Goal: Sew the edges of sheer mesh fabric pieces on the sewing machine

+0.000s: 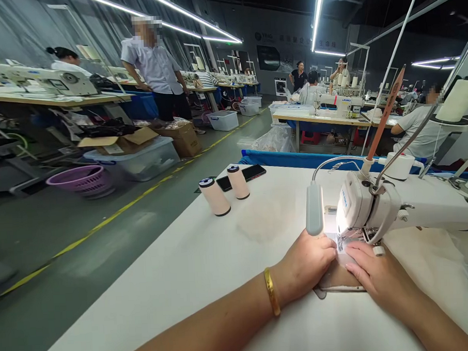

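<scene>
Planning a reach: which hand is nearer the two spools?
Left. The left hand rests right of the spools, by the needle; the right hand lies farther right.

Both hands lying flat, fingertips nearly meeting.
The left hand (307, 263) and right hand (372, 275) are pressing palm-down, forearms reaching in from below.

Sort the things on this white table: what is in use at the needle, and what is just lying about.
In use: left hand and right hand, both pressing the small pale fabric piece; white sewing machine; lit grey gooseneck lamp.
Lying about: two pale pink thread spools, standing; flat black phone behind them.
</scene>
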Demonstrator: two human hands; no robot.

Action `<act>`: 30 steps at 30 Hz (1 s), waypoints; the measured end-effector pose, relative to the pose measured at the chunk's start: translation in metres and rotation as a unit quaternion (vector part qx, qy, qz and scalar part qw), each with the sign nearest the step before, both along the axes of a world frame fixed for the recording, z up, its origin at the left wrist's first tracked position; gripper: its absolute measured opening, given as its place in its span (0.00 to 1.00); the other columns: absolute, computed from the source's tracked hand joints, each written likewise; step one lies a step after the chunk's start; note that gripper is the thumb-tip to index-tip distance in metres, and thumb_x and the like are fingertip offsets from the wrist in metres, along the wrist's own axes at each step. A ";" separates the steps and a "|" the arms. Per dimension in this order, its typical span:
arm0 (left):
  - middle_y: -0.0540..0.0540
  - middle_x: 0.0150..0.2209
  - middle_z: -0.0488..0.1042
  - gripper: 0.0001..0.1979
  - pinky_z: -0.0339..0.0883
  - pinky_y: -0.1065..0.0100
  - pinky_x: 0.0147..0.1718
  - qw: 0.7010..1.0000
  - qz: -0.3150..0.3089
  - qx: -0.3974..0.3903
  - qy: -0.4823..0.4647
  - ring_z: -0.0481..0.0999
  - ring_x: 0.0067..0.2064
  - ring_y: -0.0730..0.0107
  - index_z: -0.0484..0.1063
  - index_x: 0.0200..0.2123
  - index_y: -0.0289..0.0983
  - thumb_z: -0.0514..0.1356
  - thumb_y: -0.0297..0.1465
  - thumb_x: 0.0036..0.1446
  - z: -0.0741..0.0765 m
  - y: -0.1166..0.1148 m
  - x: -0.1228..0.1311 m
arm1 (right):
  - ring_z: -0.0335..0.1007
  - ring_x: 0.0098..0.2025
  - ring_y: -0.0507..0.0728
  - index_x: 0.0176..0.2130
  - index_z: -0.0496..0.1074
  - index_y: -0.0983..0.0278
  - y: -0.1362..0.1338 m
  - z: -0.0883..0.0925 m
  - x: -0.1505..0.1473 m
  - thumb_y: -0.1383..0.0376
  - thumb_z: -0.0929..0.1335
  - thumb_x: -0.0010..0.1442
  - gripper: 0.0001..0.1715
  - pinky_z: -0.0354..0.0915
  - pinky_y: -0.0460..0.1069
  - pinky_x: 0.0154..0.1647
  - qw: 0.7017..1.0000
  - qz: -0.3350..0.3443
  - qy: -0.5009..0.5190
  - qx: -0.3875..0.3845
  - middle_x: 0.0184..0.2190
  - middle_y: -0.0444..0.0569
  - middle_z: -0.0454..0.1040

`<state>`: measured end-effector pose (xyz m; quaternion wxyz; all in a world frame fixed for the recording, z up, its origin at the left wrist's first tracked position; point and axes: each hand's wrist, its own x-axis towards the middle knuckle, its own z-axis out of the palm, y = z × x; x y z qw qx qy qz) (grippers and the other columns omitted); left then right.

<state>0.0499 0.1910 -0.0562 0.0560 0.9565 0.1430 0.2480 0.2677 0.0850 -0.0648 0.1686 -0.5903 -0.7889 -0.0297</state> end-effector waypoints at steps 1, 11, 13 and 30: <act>0.47 0.37 0.80 0.16 0.65 0.59 0.50 1.000 0.000 -0.002 0.000 0.75 0.39 0.63 0.79 0.37 0.37 0.51 0.24 0.70 0.000 0.000 0.000 | 0.78 0.44 0.65 0.52 0.77 0.58 0.000 0.000 0.000 0.61 0.60 0.75 0.17 0.75 0.58 0.40 1.000 -0.002 0.000 -0.001 0.52 0.55 0.80; 0.43 0.45 0.78 0.08 0.67 0.57 0.49 0.995 0.068 -0.039 0.056 0.75 0.46 0.56 0.72 0.44 0.37 0.65 0.33 0.64 0.019 -0.006 -0.003 | 0.78 0.48 0.66 0.58 0.74 0.58 -0.003 -0.006 0.005 0.59 0.59 0.76 0.20 0.75 0.58 0.42 1.000 0.002 0.028 0.010 0.51 0.58 0.79; 0.43 0.41 0.76 0.12 0.66 0.57 0.44 0.992 0.102 -0.017 0.079 0.74 0.42 0.55 0.73 0.44 0.37 0.67 0.37 0.64 0.024 -0.010 -0.004 | 0.78 0.47 0.65 0.57 0.74 0.58 -0.005 -0.005 0.004 0.60 0.58 0.77 0.20 0.75 0.58 0.43 0.999 0.011 0.036 0.015 0.51 0.58 0.79; 0.47 0.38 0.75 0.12 0.62 0.58 0.42 0.992 0.014 -0.102 0.066 0.72 0.38 0.63 0.76 0.34 0.38 0.65 0.40 0.66 0.026 -0.029 -0.017 | 0.71 0.42 0.62 0.39 0.73 0.61 -0.012 0.017 -0.004 0.77 0.60 0.67 0.17 0.69 0.55 0.40 0.993 0.106 0.043 -0.012 0.40 0.51 0.78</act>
